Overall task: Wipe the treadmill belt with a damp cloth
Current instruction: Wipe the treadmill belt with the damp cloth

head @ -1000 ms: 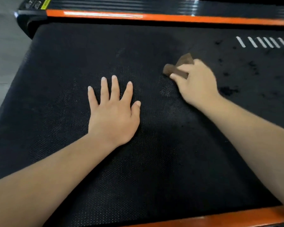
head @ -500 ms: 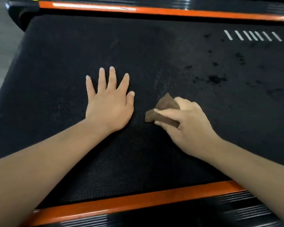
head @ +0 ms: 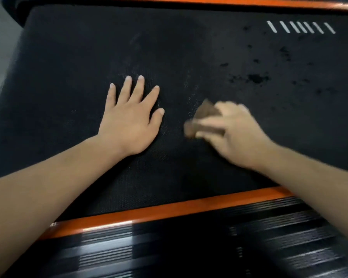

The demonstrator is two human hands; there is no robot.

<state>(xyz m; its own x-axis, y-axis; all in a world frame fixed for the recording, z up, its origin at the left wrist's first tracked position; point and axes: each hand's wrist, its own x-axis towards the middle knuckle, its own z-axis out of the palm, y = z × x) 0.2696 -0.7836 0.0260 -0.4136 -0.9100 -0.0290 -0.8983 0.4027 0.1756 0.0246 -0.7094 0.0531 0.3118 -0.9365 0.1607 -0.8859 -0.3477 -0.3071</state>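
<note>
My left hand (head: 129, 121) lies flat on the treadmill belt (head: 68, 77), fingers straight and spread, holding nothing. Just to its right, my right hand (head: 235, 135) grips a small brown cloth (head: 206, 112) against the belt; both look blurred. Dark specks (head: 256, 78) dot the belt farther right, with white stripes (head: 299, 27) at the far right corner. An orange rail (head: 169, 211) edges the near side.

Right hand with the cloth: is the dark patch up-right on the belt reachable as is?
Probably yes. The right hand grips the cloth, and only bare belt lies between it and the dark patch; the left hand rests flat on the opposite side.
</note>
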